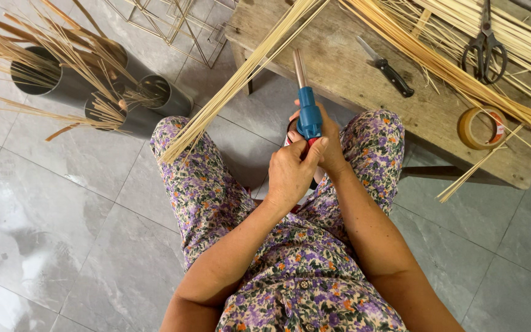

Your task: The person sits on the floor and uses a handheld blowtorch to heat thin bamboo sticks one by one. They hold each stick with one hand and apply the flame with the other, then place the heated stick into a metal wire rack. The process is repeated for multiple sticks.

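Observation:
I sit with both hands raised over my lap, dressed in purple floral cloth. My left hand (291, 173) wraps the lower body of a gas torch (308, 114), thumb up against it. My right hand (330, 147) grips the same torch from the far side. The torch has a blue head and a thin metal nozzle pointing away toward the wooden table (339, 67). A long bundle of pale bamboo strips (236, 83) slants from the table down onto my left knee.
On the table lie a black-handled knife (388, 69), scissors (485, 46), a roll of brown tape (479, 128) and more bamboo strips (462, 67). Grey pipes (69, 86) holding sticks stand at left on the tiled floor. A wire frame (173, 24) stands behind.

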